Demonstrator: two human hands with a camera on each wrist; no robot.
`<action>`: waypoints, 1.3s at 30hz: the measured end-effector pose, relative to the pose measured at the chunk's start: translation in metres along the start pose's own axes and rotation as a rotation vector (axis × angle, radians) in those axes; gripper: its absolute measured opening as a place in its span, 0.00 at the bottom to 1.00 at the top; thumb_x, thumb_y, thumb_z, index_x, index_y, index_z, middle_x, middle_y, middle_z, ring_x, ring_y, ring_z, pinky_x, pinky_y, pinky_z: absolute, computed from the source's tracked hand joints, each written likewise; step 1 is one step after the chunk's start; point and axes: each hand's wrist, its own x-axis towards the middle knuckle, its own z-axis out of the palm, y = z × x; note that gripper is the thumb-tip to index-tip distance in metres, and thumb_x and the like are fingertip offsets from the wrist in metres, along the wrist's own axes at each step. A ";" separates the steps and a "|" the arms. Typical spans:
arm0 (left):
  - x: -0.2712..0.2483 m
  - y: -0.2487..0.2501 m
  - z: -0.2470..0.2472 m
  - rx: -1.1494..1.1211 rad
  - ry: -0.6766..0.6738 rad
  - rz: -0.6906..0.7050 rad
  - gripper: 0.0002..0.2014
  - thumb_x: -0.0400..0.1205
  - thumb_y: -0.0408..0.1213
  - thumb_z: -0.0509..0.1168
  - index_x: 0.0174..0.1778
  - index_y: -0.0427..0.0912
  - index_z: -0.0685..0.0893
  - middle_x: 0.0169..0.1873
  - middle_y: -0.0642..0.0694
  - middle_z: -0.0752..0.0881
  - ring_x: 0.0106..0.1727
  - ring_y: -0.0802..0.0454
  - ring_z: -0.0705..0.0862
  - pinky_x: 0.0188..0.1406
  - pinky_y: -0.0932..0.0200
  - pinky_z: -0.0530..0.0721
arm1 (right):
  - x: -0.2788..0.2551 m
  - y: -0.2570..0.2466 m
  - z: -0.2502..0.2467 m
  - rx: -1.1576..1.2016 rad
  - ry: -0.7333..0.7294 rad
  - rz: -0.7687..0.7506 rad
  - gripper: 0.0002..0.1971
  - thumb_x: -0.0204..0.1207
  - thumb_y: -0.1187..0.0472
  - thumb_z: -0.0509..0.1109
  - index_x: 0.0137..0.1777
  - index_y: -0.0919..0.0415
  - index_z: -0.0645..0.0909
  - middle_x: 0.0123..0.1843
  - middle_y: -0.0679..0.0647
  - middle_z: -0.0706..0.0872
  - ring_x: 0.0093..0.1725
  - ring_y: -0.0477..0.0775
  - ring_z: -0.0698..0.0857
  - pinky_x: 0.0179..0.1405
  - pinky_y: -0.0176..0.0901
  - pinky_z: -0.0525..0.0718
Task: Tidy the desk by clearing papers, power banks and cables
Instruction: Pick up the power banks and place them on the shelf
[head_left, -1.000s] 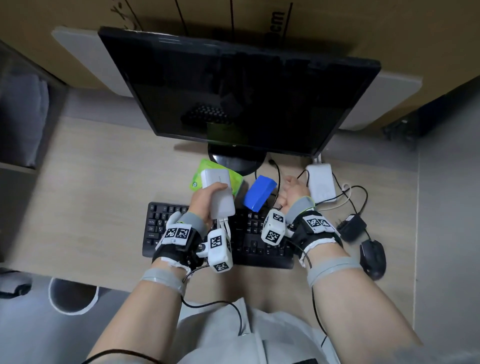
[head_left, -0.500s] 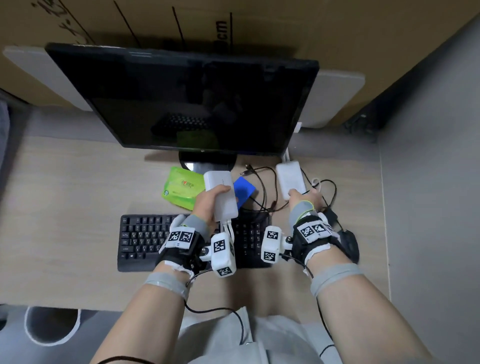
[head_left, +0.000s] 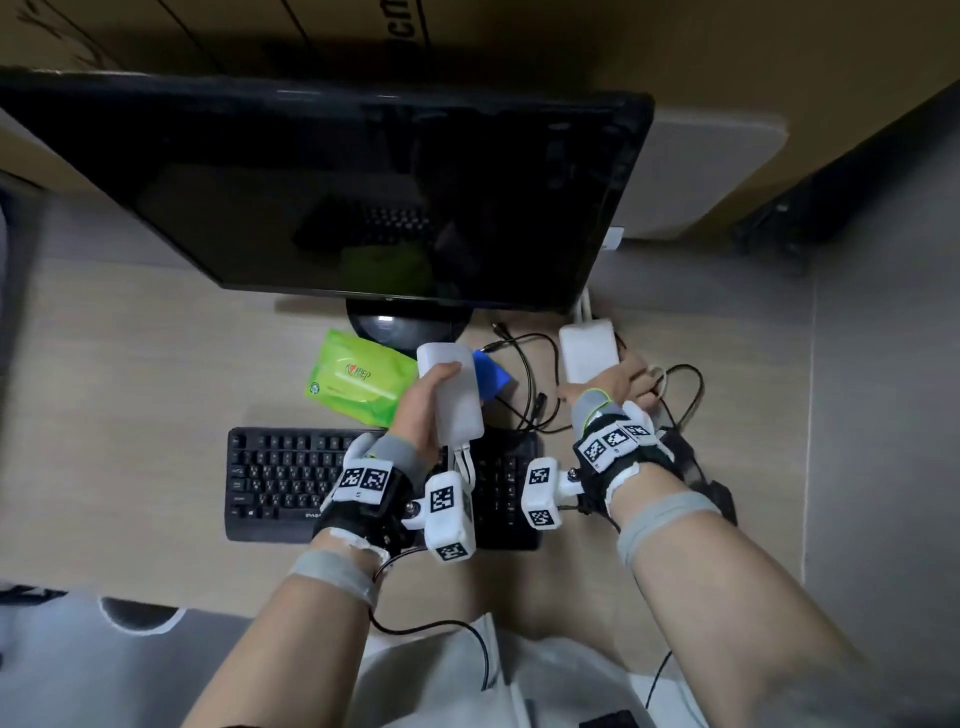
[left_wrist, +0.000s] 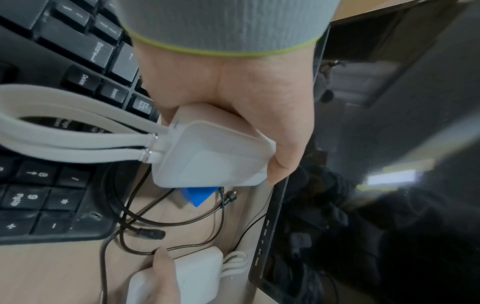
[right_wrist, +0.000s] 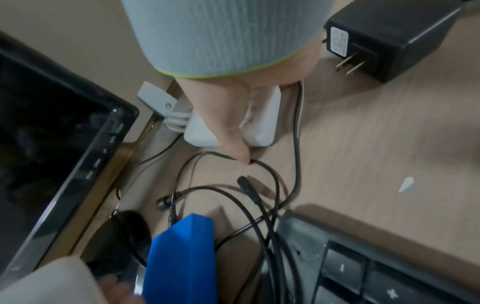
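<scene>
My left hand (head_left: 426, 410) grips a white power bank (head_left: 457, 400) above the keyboard; its looped white cables (left_wrist: 64, 131) hang toward my wrist. My right hand (head_left: 618, 382) holds a second white power bank (head_left: 587, 348) that lies on the desk right of the monitor stand. Its thumb (right_wrist: 233, 142) runs along the bank's left side and touches a black cable (right_wrist: 259, 205). A blue power bank (head_left: 491, 376) lies between my hands, partly hidden behind the held one. Black cables (head_left: 530, 395) tangle beside it.
A black keyboard (head_left: 280, 478) sits under my wrists, with a green wipes packet (head_left: 358, 379) behind it. The monitor (head_left: 363, 197) stands close behind the power banks. A black plug adapter (right_wrist: 389, 37) and a mouse (head_left: 719, 499) lie right of my right hand.
My right hand has moved from beside the blue power bank rightward onto the second white power bank and taken hold of it. My left hand keeps holding its power bank.
</scene>
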 end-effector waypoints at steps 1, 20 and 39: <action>0.001 0.000 0.000 -0.001 0.003 -0.001 0.35 0.68 0.51 0.74 0.70 0.40 0.80 0.49 0.37 0.86 0.43 0.41 0.87 0.35 0.53 0.86 | 0.004 0.001 0.004 0.013 -0.008 -0.002 0.52 0.52 0.51 0.87 0.75 0.56 0.61 0.79 0.58 0.63 0.77 0.64 0.63 0.76 0.56 0.62; -0.059 -0.027 -0.021 0.025 -0.135 0.202 0.29 0.70 0.51 0.78 0.63 0.40 0.83 0.55 0.33 0.90 0.55 0.35 0.90 0.51 0.42 0.89 | -0.121 0.026 0.007 0.062 -0.664 -0.506 0.47 0.46 0.47 0.88 0.67 0.57 0.73 0.55 0.52 0.87 0.54 0.52 0.87 0.58 0.50 0.86; -0.098 -0.014 -0.104 -0.001 0.001 0.414 0.38 0.62 0.48 0.83 0.66 0.42 0.77 0.57 0.40 0.89 0.52 0.43 0.91 0.54 0.40 0.90 | -0.199 0.014 0.011 0.642 -0.827 -0.310 0.21 0.78 0.59 0.74 0.66 0.70 0.79 0.60 0.65 0.88 0.58 0.58 0.88 0.51 0.48 0.91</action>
